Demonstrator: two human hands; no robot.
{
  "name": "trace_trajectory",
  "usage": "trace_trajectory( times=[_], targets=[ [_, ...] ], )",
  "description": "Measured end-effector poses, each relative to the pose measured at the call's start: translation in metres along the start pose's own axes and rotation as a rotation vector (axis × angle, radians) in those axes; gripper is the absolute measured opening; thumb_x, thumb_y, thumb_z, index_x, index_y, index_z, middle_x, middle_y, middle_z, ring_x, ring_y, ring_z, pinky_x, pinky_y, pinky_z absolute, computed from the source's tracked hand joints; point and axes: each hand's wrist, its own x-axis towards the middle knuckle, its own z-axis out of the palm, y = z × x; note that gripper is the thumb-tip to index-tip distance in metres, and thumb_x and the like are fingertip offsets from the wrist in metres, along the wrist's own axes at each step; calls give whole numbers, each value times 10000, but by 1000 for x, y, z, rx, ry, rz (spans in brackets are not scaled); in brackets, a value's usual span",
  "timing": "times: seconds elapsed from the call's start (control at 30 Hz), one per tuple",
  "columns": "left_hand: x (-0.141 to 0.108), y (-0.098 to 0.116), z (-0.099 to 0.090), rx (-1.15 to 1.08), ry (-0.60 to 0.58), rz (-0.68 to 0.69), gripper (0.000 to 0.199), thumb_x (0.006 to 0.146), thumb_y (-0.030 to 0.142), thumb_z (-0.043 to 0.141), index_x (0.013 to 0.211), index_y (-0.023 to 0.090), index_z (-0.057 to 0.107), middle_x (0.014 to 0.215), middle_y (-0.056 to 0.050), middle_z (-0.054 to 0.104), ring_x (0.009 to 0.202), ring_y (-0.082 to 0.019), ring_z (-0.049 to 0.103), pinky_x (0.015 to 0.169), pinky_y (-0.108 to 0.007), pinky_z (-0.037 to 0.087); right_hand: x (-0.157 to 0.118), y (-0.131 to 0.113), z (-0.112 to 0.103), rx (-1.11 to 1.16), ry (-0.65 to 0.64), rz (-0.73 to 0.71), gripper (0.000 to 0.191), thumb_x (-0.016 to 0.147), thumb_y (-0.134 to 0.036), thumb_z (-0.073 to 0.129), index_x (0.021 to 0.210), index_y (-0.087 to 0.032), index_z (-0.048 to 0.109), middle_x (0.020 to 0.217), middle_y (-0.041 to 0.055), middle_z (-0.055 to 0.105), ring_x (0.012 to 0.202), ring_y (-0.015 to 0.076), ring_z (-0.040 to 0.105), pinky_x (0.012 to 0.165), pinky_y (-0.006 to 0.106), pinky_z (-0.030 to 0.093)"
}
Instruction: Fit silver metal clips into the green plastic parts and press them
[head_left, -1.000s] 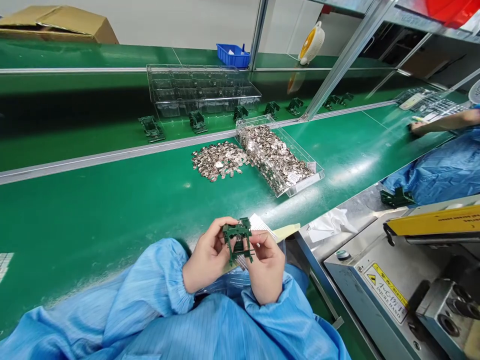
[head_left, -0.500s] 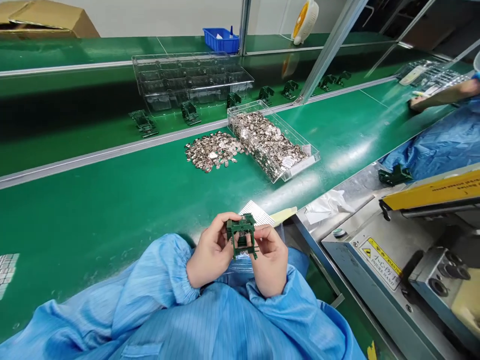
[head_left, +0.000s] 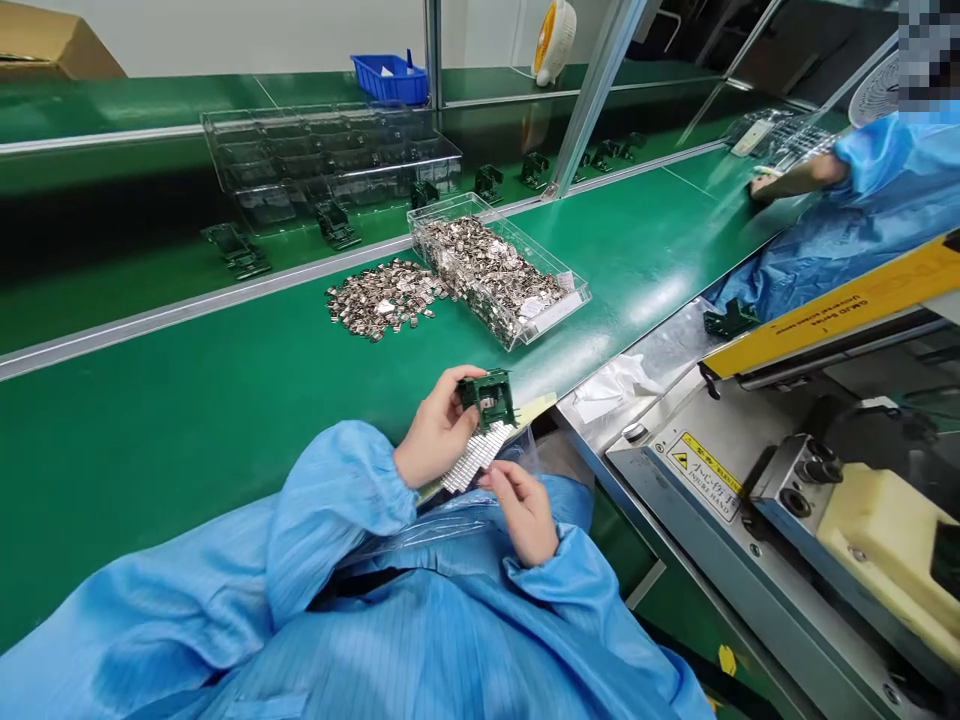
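My left hand (head_left: 437, 432) grips a dark green plastic frame (head_left: 495, 398) by its left side, holding it up above the table's near edge. Below the frame lies a sheet with rows of small silvery strips (head_left: 474, 458). My right hand (head_left: 527, 508) is at the lower right end of this sheet, thumb and forefinger pinched together; whatever is between them is too small to make out. A pale yellow strip (head_left: 536, 409) shows behind the sheet.
A clear box (head_left: 576, 300) of small metal pieces stands mid-table, with a loose metal pile (head_left: 382, 300) on its left. Green frames (head_left: 336, 225) line the back beside clear trays (head_left: 330, 165). At right are a machine with a yellow bar (head_left: 840, 305) and a person's arm (head_left: 802, 178).
My right hand has let go of the green frame and moved down to the sheet. My left hand has raised the frame, uncovering more of the sheet. The whole view has shifted to the right.
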Motion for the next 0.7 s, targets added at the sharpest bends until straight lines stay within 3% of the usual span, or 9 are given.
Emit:
trace_trajectory(
  times=[0.17,0.47,0.6,0.7],
  targets=[
    [14,-7,11,10,-30,15,353,876,203,564,1215,179,469,1020,-60,615,872,-144,602,767,-236,498,7,4,17,-7,-16,-64,374,887,-460,589,666,-163,641,604,24,649,573,149,580,567,270,477],
    [15,-4,9,99,-56,-13,362,867,160,545,1224,191,493,955,-38,632,810,-142,610,741,-241,496,15,24,14,-205,-5,-308,356,916,-441,462,664,-207,553,653,35,552,657,183,520,633,326,435],
    [15,-6,9,60,-44,-8,366,863,165,561,1222,195,501,1013,-47,633,868,-151,619,795,-251,500,23,31,7,-360,-122,-320,379,898,-466,426,632,-223,542,673,63,584,716,215,558,697,354,454],
    [15,-8,7,67,-59,-14,375,873,157,548,1241,194,486,1000,-50,629,847,-151,614,771,-250,498,27,39,3,-520,-250,-213,310,876,-373,480,624,-218,575,684,77,634,692,217,601,674,333,466]
  ],
)
